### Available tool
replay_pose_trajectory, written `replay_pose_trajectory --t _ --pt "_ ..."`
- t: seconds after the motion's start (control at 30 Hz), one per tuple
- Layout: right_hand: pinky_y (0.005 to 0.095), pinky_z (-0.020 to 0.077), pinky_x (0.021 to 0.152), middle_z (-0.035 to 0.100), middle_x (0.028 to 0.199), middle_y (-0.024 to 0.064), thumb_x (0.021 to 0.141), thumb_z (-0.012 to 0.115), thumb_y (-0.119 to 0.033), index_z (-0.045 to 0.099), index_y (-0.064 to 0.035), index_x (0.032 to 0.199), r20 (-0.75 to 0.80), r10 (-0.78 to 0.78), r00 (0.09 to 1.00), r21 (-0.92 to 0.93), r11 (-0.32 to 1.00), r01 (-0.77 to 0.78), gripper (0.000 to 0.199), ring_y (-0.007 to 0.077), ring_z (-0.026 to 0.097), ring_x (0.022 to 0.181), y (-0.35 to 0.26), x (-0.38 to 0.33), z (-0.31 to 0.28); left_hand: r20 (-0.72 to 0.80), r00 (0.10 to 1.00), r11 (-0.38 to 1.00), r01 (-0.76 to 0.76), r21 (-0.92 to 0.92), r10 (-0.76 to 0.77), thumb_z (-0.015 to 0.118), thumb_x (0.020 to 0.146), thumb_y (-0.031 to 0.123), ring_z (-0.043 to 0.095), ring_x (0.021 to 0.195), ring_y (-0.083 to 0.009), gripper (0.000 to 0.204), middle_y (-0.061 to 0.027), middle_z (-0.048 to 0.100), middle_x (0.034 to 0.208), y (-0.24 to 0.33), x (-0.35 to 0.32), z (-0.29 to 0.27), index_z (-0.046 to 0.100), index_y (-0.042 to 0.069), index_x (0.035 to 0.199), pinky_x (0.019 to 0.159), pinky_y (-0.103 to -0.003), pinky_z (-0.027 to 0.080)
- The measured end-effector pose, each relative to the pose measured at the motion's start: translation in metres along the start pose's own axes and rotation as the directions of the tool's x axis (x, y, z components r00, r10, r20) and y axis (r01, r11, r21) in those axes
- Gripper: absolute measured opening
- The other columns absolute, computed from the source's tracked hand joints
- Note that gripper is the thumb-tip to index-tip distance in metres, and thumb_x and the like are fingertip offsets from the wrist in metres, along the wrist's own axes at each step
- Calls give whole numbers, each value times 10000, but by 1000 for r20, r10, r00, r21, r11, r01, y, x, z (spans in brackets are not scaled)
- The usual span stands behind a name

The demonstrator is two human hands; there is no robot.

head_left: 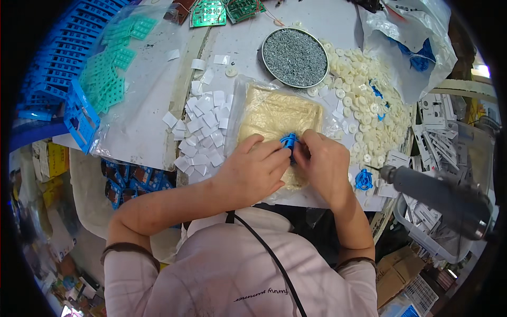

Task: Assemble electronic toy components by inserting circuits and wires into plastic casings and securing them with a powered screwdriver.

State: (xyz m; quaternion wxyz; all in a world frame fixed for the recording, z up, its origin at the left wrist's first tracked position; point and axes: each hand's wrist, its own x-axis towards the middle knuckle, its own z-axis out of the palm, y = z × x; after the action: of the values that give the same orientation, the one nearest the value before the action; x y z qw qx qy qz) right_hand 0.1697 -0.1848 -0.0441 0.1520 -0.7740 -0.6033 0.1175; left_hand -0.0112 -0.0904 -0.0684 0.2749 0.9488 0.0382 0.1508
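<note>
Between my two hands is a small blue plastic part [289,140], held over a tan pad wrapped in clear plastic [274,112]. My left hand [254,168] pinches it from the left, its fingers bent and partly covering it. From the right, my right hand [323,161] grips the same part with thumb and forefinger. A similar round blue plastic part [364,179] lies on the table just right of my right hand. Beside it, the thin tip of a grey electric screwdriver [438,198] points left.
A round tin of small metal screws [295,57] stands beyond the pad. White plastic discs [364,100] spread to its right, white square pieces [206,127] to the left. Green keypad sheets [108,74] and blue frames [79,47] lie far left. Circuit boards [208,13] sit at the back.
</note>
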Motion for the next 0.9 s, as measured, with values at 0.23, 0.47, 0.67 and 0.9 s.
replay_pose_trajectory --t 0.23,0.47,0.67,0.9 --pt "396 513 684 652 937 110 783 763 -54 688 -45 1037 -143 -274 951 74 955 286 265 312 620 829 -2 -18 -12 43 998 999 44 -7 -43 766 757 298 531 1242 -277 559 -157 575 1311 2 -17 13 640 -35 1188 996 -437 420" --pt "449 496 793 655 1090 141 732 780 -69 694 -19 1060 -24 -235 972 45 971 236 342 376 567 966 -15 -35 -9 190 982 932 55 -359 15 728 823 248 594 1163 -324 431 -180 586 1280 -33 2 -44 638 -1 1164 941 -434 487" --pt "462 475 808 645 1103 136 734 771 -65 690 -27 1058 -47 -273 961 101 956 276 336 373 549 972 -6 -37 -2 -301 910 911 356 208 -286 698 863 225 674 903 -310 167 -115 700 981 -136 -3 -191 702 77 943 790 -406 535" --pt "456 451 832 635 1075 132 745 760 -71 682 -35 1041 -77 -240 968 164 954 250 309 365 535 973 2 -40 6 -918 197 127 979 162 -345 729 858 513 625 629 -259 517 -131 622 641 -151 -124 -332 639 13 760 602 -379 491"
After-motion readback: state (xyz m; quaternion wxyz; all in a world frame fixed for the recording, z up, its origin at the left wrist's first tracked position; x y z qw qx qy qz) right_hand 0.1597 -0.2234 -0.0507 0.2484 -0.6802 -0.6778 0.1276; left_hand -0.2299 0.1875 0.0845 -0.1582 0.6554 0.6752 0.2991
